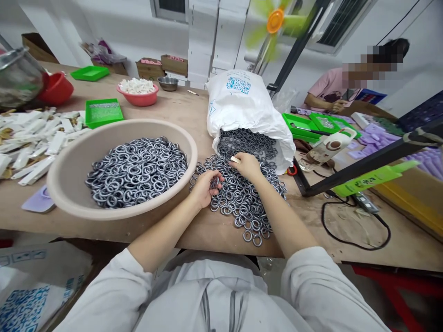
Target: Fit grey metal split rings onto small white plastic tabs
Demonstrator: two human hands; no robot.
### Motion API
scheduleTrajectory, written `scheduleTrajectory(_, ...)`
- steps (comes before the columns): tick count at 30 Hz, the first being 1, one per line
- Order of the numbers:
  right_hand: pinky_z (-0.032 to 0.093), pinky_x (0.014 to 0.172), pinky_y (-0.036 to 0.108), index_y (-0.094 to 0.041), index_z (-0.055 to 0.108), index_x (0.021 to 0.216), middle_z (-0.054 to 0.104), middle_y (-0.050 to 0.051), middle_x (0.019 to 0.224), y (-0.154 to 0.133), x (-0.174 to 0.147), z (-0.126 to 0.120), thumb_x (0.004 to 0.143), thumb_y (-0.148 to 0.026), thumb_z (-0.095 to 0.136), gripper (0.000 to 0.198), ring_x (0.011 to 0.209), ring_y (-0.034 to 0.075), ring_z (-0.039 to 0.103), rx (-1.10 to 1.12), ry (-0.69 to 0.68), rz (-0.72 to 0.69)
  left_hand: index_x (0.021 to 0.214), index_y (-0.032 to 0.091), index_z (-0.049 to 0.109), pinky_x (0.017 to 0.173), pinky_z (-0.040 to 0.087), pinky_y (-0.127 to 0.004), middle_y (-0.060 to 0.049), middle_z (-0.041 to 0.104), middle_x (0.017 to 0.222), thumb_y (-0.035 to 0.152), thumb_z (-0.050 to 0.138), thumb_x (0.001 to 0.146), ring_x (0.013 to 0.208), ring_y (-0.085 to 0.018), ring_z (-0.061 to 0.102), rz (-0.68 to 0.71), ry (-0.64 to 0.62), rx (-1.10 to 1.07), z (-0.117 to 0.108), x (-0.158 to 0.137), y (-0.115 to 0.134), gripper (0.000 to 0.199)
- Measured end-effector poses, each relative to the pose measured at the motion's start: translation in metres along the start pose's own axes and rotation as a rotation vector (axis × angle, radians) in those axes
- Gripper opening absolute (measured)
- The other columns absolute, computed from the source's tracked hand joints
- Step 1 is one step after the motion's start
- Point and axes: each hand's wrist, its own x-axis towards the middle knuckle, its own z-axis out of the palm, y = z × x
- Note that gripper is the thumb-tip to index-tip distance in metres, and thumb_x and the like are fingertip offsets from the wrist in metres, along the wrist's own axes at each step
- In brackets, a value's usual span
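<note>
A heap of grey metallic rings (254,203) spills over the table from the mouth of a white sack (247,108). My left hand (206,186) is at the heap's left edge, its fingers curled around a few rings (215,181). Just to its right, my right hand (247,167) is over the heap near the sack's mouth, fingers bent and tips partly hidden. A small cream-coloured piece (235,159) shows at those fingers; whether it is held or wrapped on a finger is unclear. Left of my hands stands a wide beige basin (65,184) holding many similar rings.
White plastic pieces (41,138) lie piled at the left, near a green tray (104,113). A red bowl (138,97) stands behind the basin. Rightward are a dark metal post (367,161), a looped black cable (356,246) and a seated person (328,92). A fan (275,22) spins behind the sack.
</note>
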Motion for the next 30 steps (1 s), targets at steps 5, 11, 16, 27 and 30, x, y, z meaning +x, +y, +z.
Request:
scheduleTrajectory(5,0.033,0.046,0.023,-0.018,0.059,0.073,0.05,-0.006,0.058,-0.004,-0.046,-0.012,0.066,-0.04,0.076,0.028,0.048,0.009,0.042,0.838,-0.222,0.068,0.076,0.016,0.056,0.04,0.019,-0.018,0.007,0.045,0.058,0.045,0.073,0.073,0.045,-0.004,0.031,0.221,-0.038,0.273,0.003,-0.002,-0.011,0.034)
scheduleTrajectory(11,0.041,0.056,0.024,-0.018,0.065,0.082,0.059,-0.003,0.068,-0.023,-0.074,0.003,0.068,-0.049,0.075,0.035,0.057,0.01,0.048,1.04,-0.072,-0.007,0.075,0.015,0.058,0.043,0.02,-0.019,0.006,0.043,0.057,0.053,0.07,0.074,0.049,-0.005,0.031,0.278,-0.156,0.285,0.006,-0.004,-0.02,0.04)
scheduleTrajectory(16,0.044,0.07,0.027,-0.019,0.062,0.085,0.063,-0.001,0.078,-0.023,-0.073,0.016,0.066,-0.053,0.078,0.042,0.071,0.013,0.055,1.029,0.006,-0.105,0.07,0.018,0.048,0.038,0.014,-0.018,0.008,0.037,0.052,0.05,0.07,0.074,0.04,-0.004,0.024,0.195,-0.174,0.212,0.009,-0.006,-0.019,0.039)
scheduleTrajectory(27,0.03,0.06,0.026,-0.019,0.056,0.073,0.052,-0.001,0.066,-0.023,-0.092,0.004,0.094,-0.047,0.05,0.035,0.06,0.012,0.045,0.392,0.185,-0.318,0.069,0.019,0.042,0.037,0.015,-0.015,0.008,0.038,0.053,0.055,0.072,0.072,0.038,-0.003,0.031,0.078,-0.184,0.052,0.007,-0.011,-0.013,0.047)
scheduleTrajectory(30,0.029,0.06,0.026,-0.019,0.056,0.073,0.054,0.0,0.068,-0.026,-0.095,0.005,0.095,-0.047,0.048,0.036,0.061,0.012,0.046,0.301,0.183,-0.338,0.069,0.019,0.041,0.037,0.016,-0.015,0.009,0.038,0.053,0.054,0.072,0.072,0.038,-0.003,0.032,0.075,-0.183,0.043,0.008,-0.011,-0.014,0.048)
